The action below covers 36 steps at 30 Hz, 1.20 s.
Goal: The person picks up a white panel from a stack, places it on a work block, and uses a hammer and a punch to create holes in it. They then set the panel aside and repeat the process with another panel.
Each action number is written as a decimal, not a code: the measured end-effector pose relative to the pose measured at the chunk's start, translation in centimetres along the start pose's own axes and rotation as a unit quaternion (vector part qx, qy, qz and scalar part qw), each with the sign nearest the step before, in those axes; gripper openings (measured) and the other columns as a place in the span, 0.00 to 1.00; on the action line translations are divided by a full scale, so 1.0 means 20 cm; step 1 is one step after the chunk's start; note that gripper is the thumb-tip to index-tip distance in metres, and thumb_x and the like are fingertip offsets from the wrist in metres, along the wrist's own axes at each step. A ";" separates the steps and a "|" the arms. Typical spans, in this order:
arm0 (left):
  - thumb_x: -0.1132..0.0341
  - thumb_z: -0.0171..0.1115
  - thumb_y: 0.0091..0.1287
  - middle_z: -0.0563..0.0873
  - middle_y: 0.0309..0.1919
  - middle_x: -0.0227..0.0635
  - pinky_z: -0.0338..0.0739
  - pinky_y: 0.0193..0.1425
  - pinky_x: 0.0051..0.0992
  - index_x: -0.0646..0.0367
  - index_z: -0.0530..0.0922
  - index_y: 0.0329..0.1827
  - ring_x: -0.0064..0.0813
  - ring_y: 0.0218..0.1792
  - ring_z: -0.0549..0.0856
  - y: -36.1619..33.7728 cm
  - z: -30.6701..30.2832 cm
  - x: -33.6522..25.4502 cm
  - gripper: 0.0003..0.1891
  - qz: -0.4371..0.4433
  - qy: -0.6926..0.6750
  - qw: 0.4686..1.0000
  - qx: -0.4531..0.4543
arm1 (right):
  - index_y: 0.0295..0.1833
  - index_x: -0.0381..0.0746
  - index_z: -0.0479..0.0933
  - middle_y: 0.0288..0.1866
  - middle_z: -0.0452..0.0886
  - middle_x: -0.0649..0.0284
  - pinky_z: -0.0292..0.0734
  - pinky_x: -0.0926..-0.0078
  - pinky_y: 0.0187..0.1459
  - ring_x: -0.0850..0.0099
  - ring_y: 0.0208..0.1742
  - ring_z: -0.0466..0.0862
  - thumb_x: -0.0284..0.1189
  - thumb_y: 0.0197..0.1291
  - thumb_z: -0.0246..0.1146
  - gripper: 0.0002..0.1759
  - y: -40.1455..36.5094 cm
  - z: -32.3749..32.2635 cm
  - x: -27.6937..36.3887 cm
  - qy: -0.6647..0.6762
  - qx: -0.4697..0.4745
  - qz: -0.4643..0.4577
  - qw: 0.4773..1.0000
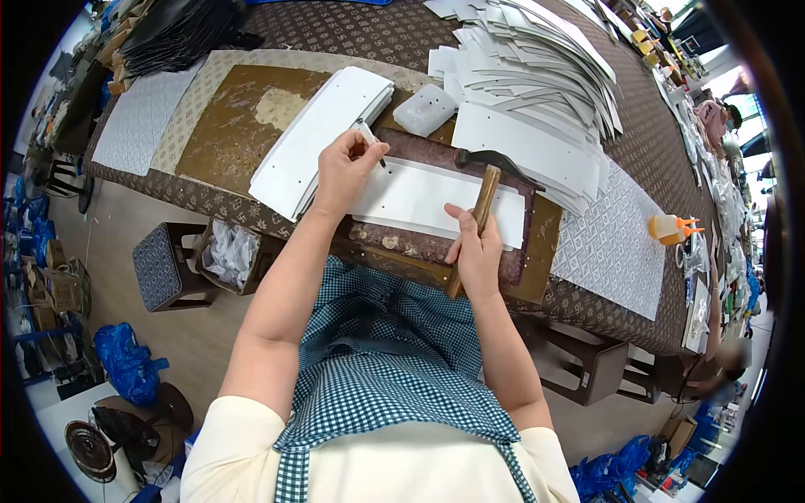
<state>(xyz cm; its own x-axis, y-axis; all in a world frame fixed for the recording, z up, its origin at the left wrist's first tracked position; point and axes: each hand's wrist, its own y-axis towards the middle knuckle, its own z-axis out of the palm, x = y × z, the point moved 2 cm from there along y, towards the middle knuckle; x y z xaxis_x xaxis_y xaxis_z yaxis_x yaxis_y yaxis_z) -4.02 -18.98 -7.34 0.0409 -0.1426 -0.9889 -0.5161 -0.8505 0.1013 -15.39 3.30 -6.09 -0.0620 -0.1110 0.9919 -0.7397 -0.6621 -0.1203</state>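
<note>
A white sheet (419,197) with small dark dots lies on a worn reddish-brown board (390,238). Near the sheet's upper left corner, my left hand (345,170) pinches a slim tool (367,132) with a dark tip by the sheet. My right hand (476,256) is wrapped round the wooden handle of a hammer (484,201), whose dark head lies over the far right end of the sheet. Left of the board rests a stack of white sheets (314,134). Just beyond the board is a whitish translucent block (425,110).
More white sheets (528,151) are piled at the back right. Orange-tipped bottles (671,228) stand on the right side of the patterned table. Black sheets (180,42) lie at the back left. Stools (168,268) and a box with white plastic (231,254) are below.
</note>
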 end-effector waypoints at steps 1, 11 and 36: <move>0.67 0.72 0.65 0.81 0.25 0.23 0.71 0.33 0.17 0.64 0.83 0.36 0.12 0.28 0.75 -0.04 -0.01 -0.02 0.08 0.000 -0.009 1.000 0.008 | 0.51 0.31 0.71 0.53 0.87 0.55 0.74 0.82 0.20 0.79 0.17 0.77 0.36 0.77 0.55 0.16 0.00 0.00 0.00 0.000 -0.002 -0.001 1.000; 0.70 0.69 0.67 0.88 0.39 0.34 0.78 0.41 0.21 0.65 0.85 0.44 0.21 0.36 0.85 -0.32 -0.07 -0.06 0.08 0.079 0.078 0.992 0.062 | 0.46 0.32 0.72 0.51 0.88 0.56 0.73 0.80 0.19 0.78 0.16 0.77 0.36 0.77 0.55 0.16 0.01 0.00 -0.02 0.009 -0.004 -0.010 1.000; 0.73 0.70 0.62 0.83 0.31 0.38 0.78 0.34 0.31 0.62 0.83 0.39 0.38 0.30 0.84 -0.31 -0.03 -0.05 0.05 0.237 0.190 0.949 0.085 | 0.40 0.30 0.68 0.22 0.76 0.46 0.74 0.62 0.30 0.51 0.23 0.79 0.29 0.68 0.61 0.12 -0.09 0.06 0.62 -0.446 0.241 -0.086 0.858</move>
<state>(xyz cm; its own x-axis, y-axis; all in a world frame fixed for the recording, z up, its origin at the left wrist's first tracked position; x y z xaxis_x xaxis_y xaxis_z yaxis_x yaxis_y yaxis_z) -0.27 -13.82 -6.87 0.0590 -0.6883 -0.7230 -0.6826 -0.5563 0.4739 -14.12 2.23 6.43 0.7161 -0.3611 0.5973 -0.3095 -0.9313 -0.1919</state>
